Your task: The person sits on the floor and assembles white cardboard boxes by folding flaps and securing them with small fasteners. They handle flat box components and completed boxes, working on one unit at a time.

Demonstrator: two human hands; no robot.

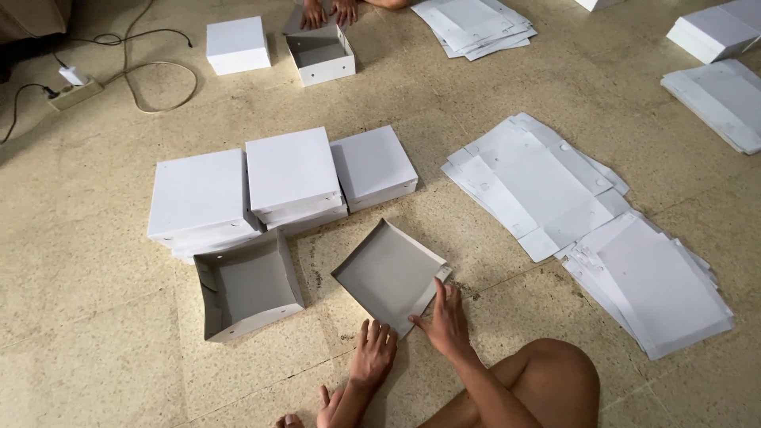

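Observation:
A half-folded grey-lined cardboard box [388,273] lies on the tiled floor in front of me. My left hand [372,354] rests on its near edge, palm down. My right hand [445,319] presses with spread fingers on its near right corner flap. An open folded box [247,287] stands just left of it. Behind these sit three stacks of closed white boxes [289,173]. Neither hand grips anything.
Two piles of flat white box blanks [547,184] [654,281] lie at right, more at far right [717,87] and top [474,25]. Another person's hands [329,12] hold an open box [321,54] at top. A power strip with cables [73,93] lies top left. My knee [555,380] is bottom right.

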